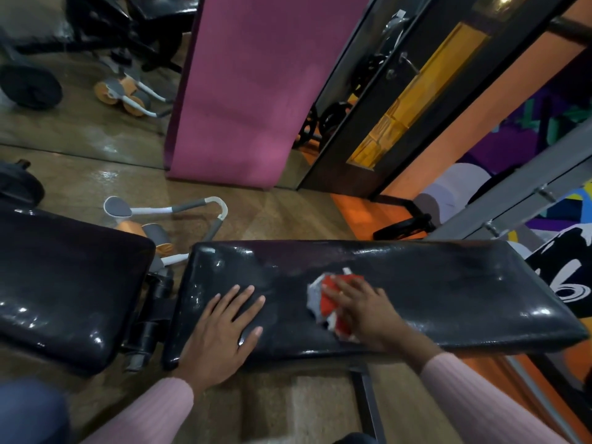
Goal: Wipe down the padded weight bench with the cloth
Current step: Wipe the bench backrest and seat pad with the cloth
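A black padded weight bench (448,283) stretches across the middle of the view, its glossy pad scuffed. A second black pad (64,283) of the bench lies to the left, joined by a hinge. My right hand (362,312) presses flat on a red, white and grey cloth (323,302) near the pad's centre. Fingers cover much of the cloth. My left hand (224,328) rests palm down, fingers spread, on the left part of the same pad, holding nothing.
A purple mat (250,91) leans upright against a mirror behind the bench. A grey and orange exercise device (166,219) lies on the wooden floor beyond the pads. Weight plates (28,84) show in the mirror. A painted wall and metal frame (528,187) stand at right.
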Demonstrator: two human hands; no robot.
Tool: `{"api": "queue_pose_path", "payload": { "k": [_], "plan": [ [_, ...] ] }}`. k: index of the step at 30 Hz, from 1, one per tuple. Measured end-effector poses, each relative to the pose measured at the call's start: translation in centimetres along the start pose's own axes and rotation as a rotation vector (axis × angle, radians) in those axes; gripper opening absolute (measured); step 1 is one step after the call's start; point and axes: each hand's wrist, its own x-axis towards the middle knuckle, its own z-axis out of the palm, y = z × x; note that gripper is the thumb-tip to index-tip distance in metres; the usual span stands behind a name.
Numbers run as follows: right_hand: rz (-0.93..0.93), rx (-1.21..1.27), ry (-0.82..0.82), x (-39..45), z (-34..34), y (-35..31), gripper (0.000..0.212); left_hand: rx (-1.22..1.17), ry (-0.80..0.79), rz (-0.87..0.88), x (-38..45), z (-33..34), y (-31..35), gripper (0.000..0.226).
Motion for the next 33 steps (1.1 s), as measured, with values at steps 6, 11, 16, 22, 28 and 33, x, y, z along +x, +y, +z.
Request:
{"api": "queue_pose_path", "payload": {
  "k": [6,11,16,22,28,33],
  "plan": [
    [0.233,0.036,-0.042,6.1,-1.5,-1.3,0.057,0.005,-0.005,-0.008,0.0,-0.1,0.2,0.054],
    [-0.065,0.004,-0.031,1.1,0.2,-3.9,0.071,0.005,-0.006,-0.028,0.0,0.0,0.1,0.054],
    [0.192,-0.03,-0.044,2.5,-1.1,1.6,0.065,-0.007,0.008,-0.017,-0.1,0.1,0.2,0.052],
    [0.206,0.061,-0.04,8.4,-2.0,-3.0,0.057,-0.016,0.02,-0.013,0.0,0.1,0.1,0.053],
    [0.111,-0.002,-0.042,3.1,-0.7,-1.1,0.072,-0.133,0.098,-0.04,0.7,-0.2,0.2,0.051],
    [0.337,0.115,-0.038,8.5,-2.2,1.7,0.053,-0.096,0.133,-0.001,1.7,-0.3,-0.2,0.043]
  ]
}}
